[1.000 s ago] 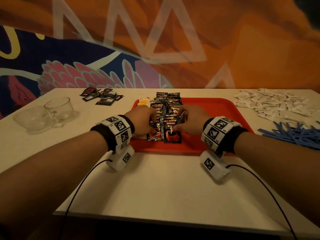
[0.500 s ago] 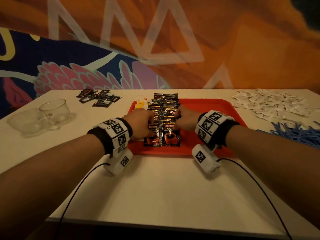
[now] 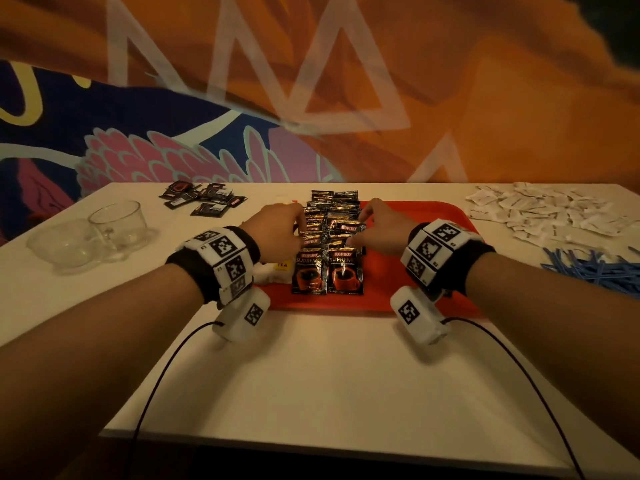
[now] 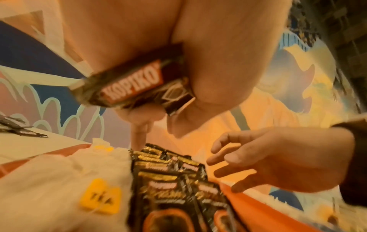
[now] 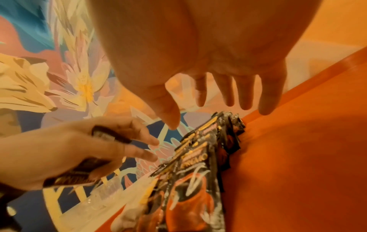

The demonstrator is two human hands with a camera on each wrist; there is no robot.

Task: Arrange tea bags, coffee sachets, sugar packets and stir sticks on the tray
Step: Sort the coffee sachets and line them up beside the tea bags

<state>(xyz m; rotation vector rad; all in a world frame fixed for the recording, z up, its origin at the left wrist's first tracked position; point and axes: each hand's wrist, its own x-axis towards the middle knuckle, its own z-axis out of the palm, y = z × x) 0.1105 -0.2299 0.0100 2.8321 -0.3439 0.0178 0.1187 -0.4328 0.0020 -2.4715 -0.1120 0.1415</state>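
Note:
Black Kopiko coffee sachets point(image 3: 328, 271) lie in two overlapping rows down the middle of the red tray point(image 3: 346, 303). My left hand point(image 3: 281, 230) keeps a coffee sachet point(image 4: 135, 81) pinched against its palm, and its index finger reaches down to the left row. My right hand point(image 3: 375, 230) hovers open over the right row, its fingers point(image 5: 246, 94) straight and spread. Tea bags point(image 4: 101, 197) with yellow tags lie on the tray's left side, partly under my left wrist. Sugar packets point(image 3: 540, 213) and blue stir sticks point(image 3: 595, 270) are on the table to the right.
A small heap of loose coffee sachets point(image 3: 202, 201) lies at the back left of the white table. A glass cup point(image 3: 117, 223) and a glass bowl point(image 3: 65, 245) stand at the left. A painted wall rises right behind the table.
Both hands have slid along the sachet rows away from me, from the near end towards the middle. The nearest pair of sachets now lies uncovered.

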